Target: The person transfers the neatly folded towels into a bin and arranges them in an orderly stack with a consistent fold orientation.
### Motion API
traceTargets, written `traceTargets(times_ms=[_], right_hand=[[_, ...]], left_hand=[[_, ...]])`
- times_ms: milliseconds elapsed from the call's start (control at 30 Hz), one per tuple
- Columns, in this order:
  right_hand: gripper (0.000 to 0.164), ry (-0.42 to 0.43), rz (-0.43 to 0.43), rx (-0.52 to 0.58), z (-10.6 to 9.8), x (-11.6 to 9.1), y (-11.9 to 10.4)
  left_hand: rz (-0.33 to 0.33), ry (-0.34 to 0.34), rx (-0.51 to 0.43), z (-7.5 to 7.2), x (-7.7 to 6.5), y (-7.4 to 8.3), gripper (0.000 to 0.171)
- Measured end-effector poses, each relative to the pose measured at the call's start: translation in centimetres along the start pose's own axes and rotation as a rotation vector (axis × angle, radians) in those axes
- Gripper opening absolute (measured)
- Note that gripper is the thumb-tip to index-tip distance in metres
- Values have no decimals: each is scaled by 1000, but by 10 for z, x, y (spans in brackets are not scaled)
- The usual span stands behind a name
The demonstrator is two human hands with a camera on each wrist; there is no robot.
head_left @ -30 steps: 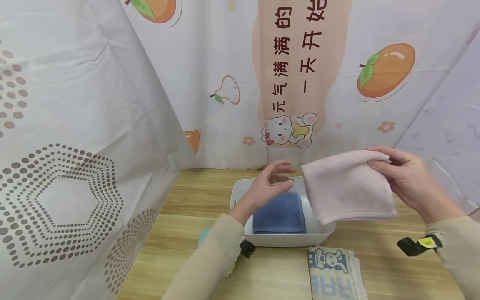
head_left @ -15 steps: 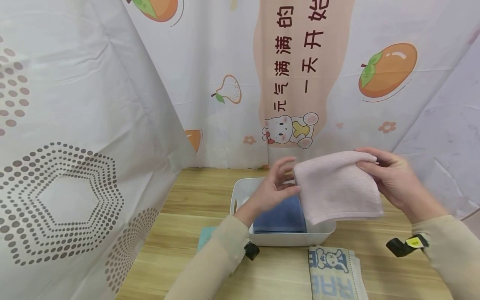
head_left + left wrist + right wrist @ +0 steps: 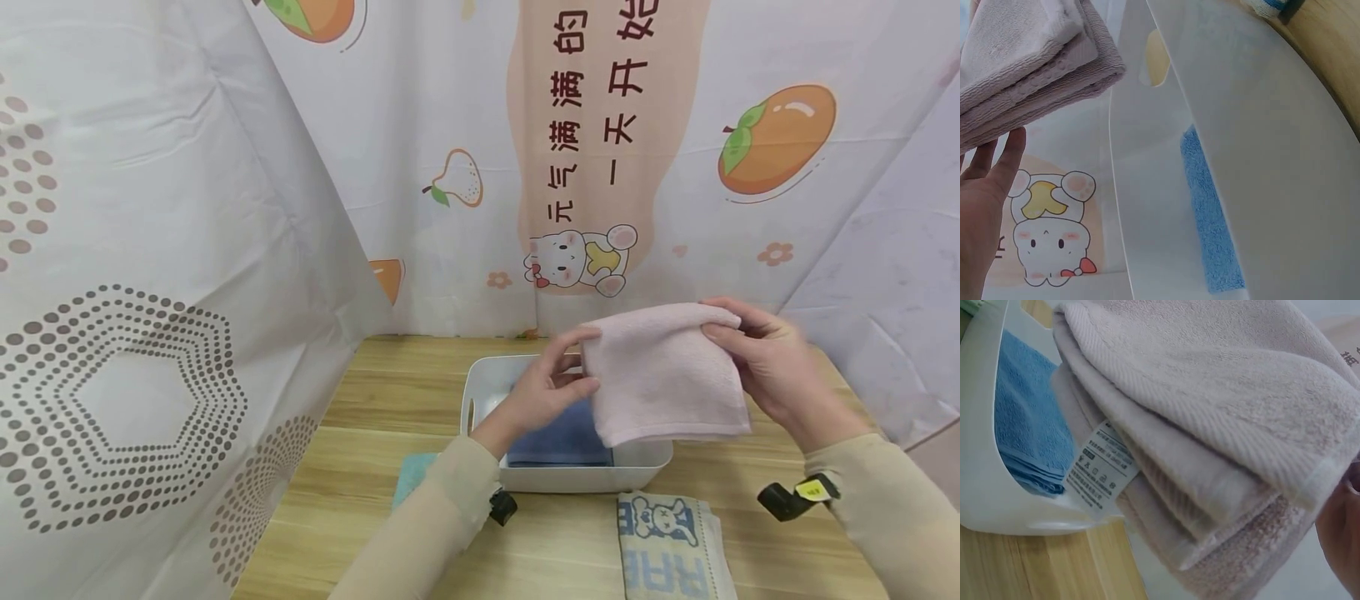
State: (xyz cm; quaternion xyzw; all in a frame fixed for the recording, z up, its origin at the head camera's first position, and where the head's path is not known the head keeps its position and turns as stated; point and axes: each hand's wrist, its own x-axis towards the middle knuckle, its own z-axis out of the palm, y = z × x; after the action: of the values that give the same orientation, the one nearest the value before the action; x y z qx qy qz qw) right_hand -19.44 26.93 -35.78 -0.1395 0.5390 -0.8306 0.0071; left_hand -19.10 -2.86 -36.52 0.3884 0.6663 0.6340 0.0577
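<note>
A folded pale pink towel (image 3: 663,375) hangs above the right part of a white bin (image 3: 577,480). My right hand (image 3: 772,367) pinches its upper right corner between thumb and fingers. At the left edge of the towel is my left hand (image 3: 543,387), thumb and fingers spread, fingertips right at the cloth. The left wrist view shows the left hand's extended fingers (image 3: 1011,153) against the lower side of the folded layers. A white care label (image 3: 1100,469) sticks out from the folds in the right wrist view. Inside the bin lies a folded blue towel (image 3: 558,437), partly covered.
On the wooden table (image 3: 360,492), a beige and blue patterned towel (image 3: 671,546) lies in front of the bin. A teal cloth (image 3: 411,477) is partly hidden by the left forearm. A printed curtain (image 3: 450,267) stands behind the table.
My right hand has carried the pink towel left, over the bin. The left hand has moved slightly right, and its fingertips now meet the towel's left edge.
</note>
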Motion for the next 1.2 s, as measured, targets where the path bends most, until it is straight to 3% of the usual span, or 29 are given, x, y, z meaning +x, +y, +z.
traceTargets(times_ms=[233,500,733,1033,1200], right_hand=[[36,8,14,22,2,0,6],[36,17,33,28,7,-1,13],[36,30,55,33,12,-1,20],[37,38,100,-32,17,-1,29],[44,40,133,-89,20,-1,32]], left_hand=[[-27,-11,36,-3,-3,0,48],[29,96,149,-4,-3,-2,37],[28,168,239,-7,-5,2,25],[-46,218,218,-14,-8,4,27],[-110,247,184,-22,-7,-16,27]])
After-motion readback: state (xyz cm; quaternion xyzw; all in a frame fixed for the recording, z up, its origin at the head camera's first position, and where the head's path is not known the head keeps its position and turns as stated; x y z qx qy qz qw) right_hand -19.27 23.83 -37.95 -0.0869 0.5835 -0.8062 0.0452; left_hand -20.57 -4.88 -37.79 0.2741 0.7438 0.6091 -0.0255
